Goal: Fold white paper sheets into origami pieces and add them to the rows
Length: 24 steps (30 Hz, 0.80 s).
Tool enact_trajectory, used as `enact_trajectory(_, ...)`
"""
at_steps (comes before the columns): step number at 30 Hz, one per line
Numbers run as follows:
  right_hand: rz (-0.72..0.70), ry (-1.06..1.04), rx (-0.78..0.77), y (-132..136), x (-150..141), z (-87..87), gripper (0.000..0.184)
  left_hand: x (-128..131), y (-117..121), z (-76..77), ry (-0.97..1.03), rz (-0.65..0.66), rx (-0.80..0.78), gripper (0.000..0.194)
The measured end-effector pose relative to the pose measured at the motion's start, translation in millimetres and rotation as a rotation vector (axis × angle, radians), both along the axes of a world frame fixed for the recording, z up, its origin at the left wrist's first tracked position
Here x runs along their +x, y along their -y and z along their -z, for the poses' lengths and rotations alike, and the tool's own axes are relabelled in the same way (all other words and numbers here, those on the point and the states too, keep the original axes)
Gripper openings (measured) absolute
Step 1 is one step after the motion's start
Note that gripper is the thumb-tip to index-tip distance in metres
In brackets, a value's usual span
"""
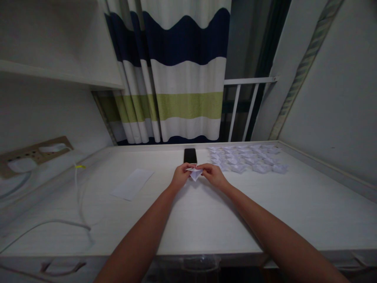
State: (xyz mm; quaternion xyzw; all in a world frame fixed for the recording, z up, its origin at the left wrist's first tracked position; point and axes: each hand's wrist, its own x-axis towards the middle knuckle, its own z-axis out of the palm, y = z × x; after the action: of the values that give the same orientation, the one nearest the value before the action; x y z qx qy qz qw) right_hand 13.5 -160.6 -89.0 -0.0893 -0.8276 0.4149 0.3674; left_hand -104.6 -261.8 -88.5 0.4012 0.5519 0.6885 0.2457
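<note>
Between my two hands is a small folded white paper [195,174], held above the desk with a pointed end facing down toward me. My left hand [180,175] pinches its left corner, fingers closed. On the right corner, my right hand [214,174] grips with thumb and fingers pressed together. Just beyond the hands a dark phone [190,155] lies on the desk. To the right, several folded white paper pieces [246,158] are set out in rows. A stack or sheet of plain white paper [133,184] lies flat to the left.
The white desk [206,224] runs back to a striped curtain [188,78] and a white railing [250,81]. At the left, a socket strip [35,155] with plugs is by the wall, and a pale cable [59,221] trails over the desk. A drawer handle [63,269] is at the front.
</note>
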Motion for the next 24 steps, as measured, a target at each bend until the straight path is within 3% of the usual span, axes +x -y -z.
enact_trajectory(12, 0.036, -0.046, 0.099, -3.7, 1.2, -1.3, 0.021, 3.6, 5.6, -5.6, 0.149, 0.093, 0.011, 0.021)
enact_trajectory(22, -0.012, -0.084, 0.192, 2.7, 4.0, -5.6, 0.027, 3.8, 2.0, -3.5, 0.229, -0.021, 0.016, 0.039)
enact_trajectory(24, -0.03, -0.09, 0.209, 3.4, 4.8, -7.2, 0.029, 3.4, 2.6, -3.3, 0.277, 0.005, 0.008, 0.041)
